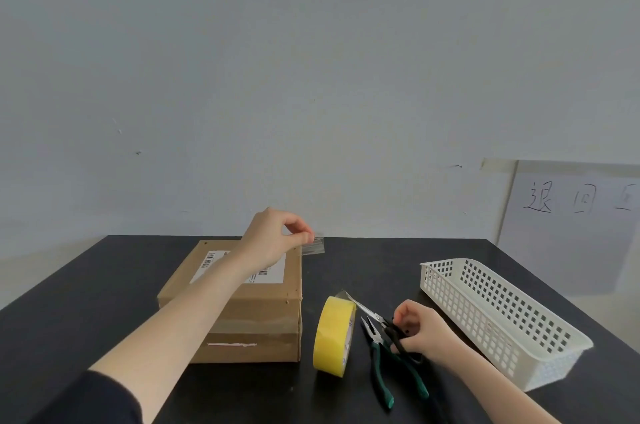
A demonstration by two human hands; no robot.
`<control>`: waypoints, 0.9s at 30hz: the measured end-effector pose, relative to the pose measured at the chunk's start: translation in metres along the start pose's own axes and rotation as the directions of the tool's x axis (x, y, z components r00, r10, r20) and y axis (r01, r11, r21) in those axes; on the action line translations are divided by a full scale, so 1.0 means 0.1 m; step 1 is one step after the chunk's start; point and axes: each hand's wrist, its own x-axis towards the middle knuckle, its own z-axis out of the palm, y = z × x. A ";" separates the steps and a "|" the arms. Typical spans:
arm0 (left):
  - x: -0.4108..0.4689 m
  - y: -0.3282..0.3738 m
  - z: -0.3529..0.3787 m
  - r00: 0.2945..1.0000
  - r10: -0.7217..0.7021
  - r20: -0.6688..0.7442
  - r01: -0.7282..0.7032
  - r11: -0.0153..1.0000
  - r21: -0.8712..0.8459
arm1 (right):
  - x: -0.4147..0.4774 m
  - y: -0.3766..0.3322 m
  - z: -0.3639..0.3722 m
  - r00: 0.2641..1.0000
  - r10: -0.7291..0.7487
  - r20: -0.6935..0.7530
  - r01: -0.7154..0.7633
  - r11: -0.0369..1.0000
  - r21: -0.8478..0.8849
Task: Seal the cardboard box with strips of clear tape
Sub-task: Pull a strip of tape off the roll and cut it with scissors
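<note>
A brown cardboard box (pixel 256 312) with a white shipping label lies on the black table. My left hand (pixel 277 236) hovers over the box's far right corner, pinching a short strip of clear tape (pixel 313 245) that hangs past the box edge. A yellow tape roll (pixel 334 337) stands on edge just right of the box, its loose end sticking up. My right hand (pixel 420 330) is closed on the black handles of scissors (pixel 377 318), whose blades point up-left toward the roll's loose end.
Green-handled pliers (pixel 384 364) lie on the black table (pixel 104 285) between roll and right hand. A white perforated plastic basket (pixel 498 312) sits at the right. A handwritten paper sign (pixel 575 215) hangs on the wall behind.
</note>
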 end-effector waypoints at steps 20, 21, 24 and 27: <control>-0.03 -0.17 0.06 0.999 -0.036 -0.005 0.036 0.999 0.008 | 0.04 0.06 -0.26 0.987 0.093 0.132 -0.116 0.977 0.178; -0.03 -0.17 0.06 0.999 -0.036 -0.006 0.036 0.999 0.006 | 0.04 0.05 -0.27 0.987 0.091 0.132 -0.113 0.979 0.169; -0.04 -0.17 0.07 0.999 -0.031 -0.006 0.031 1.000 0.001 | 0.03 0.04 -0.28 0.989 0.090 0.118 -0.106 0.985 0.136; -0.04 -0.17 0.07 0.999 -0.033 -0.003 0.033 0.999 -0.003 | 0.02 0.01 -0.29 0.992 0.088 0.096 -0.096 0.992 0.085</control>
